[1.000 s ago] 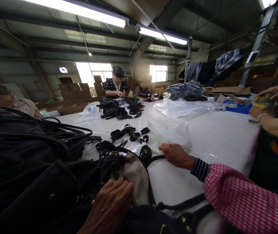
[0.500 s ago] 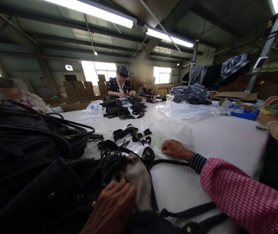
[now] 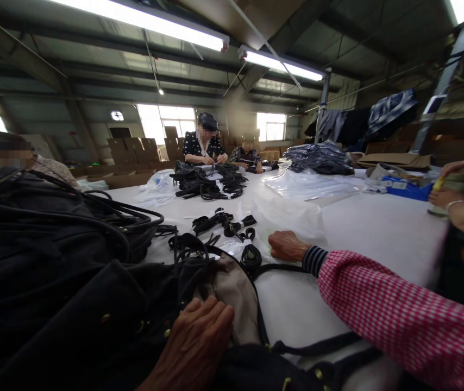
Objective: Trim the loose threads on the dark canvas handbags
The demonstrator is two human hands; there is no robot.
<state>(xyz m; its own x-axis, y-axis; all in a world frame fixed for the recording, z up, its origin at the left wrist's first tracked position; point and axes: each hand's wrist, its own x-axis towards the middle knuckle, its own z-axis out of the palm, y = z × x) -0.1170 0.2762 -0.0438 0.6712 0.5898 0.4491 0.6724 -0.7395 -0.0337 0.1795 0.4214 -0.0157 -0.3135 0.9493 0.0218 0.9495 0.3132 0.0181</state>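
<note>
In front of me lies a black bag (image 3: 110,326) with brass-coloured fittings, its opening showing a beige lining (image 3: 238,293). My left hand (image 3: 195,342) is closed on the bag at this opening, its fingertips hidden in the folds. My right hand (image 3: 287,246), reaching forward from a red-and-white checked sleeve, is closed low over the table beside clear plastic (image 3: 293,217). What its fingers hold, if anything, is hidden. Just left of it rests a coiled black strap (image 3: 251,252) with a white band, and farther off are more bundled straps (image 3: 211,220).
More black bags (image 3: 44,233) are heaped on the left. Across the white table (image 3: 362,233), a co-worker (image 3: 204,144) handles a pile of black straps (image 3: 211,182). Wrapped dark goods (image 3: 317,157) stand at the back. Another person's hands (image 3: 456,190) work at the right, near a blue packet (image 3: 409,188).
My right hand has shifted slightly left and up, staying closed near the clear plastic. My left hand keeps its place on the bag. The view has moved a little.
</note>
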